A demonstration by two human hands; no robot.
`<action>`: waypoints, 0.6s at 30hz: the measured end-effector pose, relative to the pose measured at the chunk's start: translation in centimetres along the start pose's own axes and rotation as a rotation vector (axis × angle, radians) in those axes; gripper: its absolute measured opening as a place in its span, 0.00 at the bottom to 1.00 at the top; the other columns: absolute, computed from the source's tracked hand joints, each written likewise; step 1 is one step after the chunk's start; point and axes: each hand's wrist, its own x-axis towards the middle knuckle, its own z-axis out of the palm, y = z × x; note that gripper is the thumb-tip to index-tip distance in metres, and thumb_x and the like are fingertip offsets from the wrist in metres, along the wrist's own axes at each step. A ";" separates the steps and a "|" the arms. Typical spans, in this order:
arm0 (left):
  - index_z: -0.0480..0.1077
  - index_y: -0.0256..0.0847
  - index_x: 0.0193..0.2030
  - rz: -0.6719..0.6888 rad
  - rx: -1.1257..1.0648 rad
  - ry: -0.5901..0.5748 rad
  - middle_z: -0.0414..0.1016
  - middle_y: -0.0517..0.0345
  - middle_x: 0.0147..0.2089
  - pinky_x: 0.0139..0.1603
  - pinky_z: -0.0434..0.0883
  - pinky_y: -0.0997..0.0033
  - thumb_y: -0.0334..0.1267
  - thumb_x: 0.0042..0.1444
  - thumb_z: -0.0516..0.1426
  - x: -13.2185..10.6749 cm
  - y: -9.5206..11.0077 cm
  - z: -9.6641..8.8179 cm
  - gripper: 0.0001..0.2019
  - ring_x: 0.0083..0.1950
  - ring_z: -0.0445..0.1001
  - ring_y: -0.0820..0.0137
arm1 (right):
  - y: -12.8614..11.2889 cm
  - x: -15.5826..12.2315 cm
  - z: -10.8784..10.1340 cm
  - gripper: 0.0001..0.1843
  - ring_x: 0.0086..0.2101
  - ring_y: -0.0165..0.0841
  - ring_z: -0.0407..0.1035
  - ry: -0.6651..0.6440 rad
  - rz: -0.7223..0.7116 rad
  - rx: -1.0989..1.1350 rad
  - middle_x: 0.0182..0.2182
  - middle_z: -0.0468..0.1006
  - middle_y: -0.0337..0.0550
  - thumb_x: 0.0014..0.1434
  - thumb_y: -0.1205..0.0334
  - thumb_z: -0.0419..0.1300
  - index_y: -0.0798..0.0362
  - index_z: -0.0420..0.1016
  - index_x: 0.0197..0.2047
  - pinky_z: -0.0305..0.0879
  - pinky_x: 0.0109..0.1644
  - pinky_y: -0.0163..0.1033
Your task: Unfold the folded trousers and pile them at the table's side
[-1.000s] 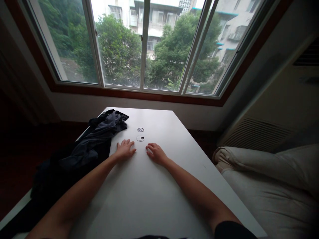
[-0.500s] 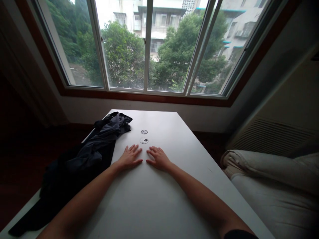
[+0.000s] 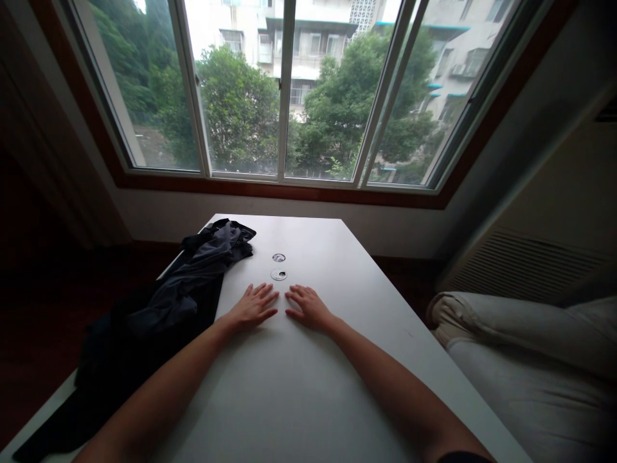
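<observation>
My left hand lies flat, palm down, on the white table, fingers stretched out and holding nothing. My right hand lies flat beside it, a small gap between the fingertips, also holding nothing. Just beyond the fingertips are two round cable grommets set in the tabletop. A heap of dark clothes covers the table's left side, close to my left forearm but apart from the hand.
A wide window with trees and buildings outside runs behind the table. A cream cushioned seat stands to the right of the table. A vented unit sits along the right wall. The floor on the left is dark.
Both hands have flattened and drawn a little closer together on the table. The view has shifted slightly; the clothes have not moved.
</observation>
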 end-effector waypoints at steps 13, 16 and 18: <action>0.48 0.52 0.79 -0.038 0.023 -0.042 0.39 0.50 0.81 0.76 0.38 0.38 0.71 0.65 0.43 0.1 0.2 0.1 0.42 0.81 0.36 0.48 | -0.4 -0.1 -0.7 0.31 0.69 0.47 0.56 -0.025 -0.002 -0.019 0.69 0.64 0.51 0.69 0.41 0.57 0.47 0.68 0.69 0.49 0.73 0.58; 0.50 0.53 0.79 -0.044 0.022 -0.015 0.40 0.51 0.81 0.76 0.39 0.40 0.67 0.68 0.43 0.0 0.2 0.2 0.38 0.81 0.37 0.50 | -0.4 -0.1 -0.8 0.31 0.69 0.47 0.56 -0.025 0.006 -0.012 0.69 0.64 0.50 0.68 0.41 0.58 0.46 0.69 0.69 0.50 0.73 0.57; 0.51 0.54 0.79 -0.051 0.019 0.000 0.41 0.52 0.81 0.76 0.39 0.41 0.65 0.69 0.43 0.0 0.3 0.3 0.36 0.81 0.38 0.51 | -0.4 -0.1 -0.7 0.31 0.69 0.47 0.56 -0.027 0.010 -0.007 0.69 0.64 0.50 0.68 0.41 0.58 0.46 0.69 0.69 0.50 0.72 0.57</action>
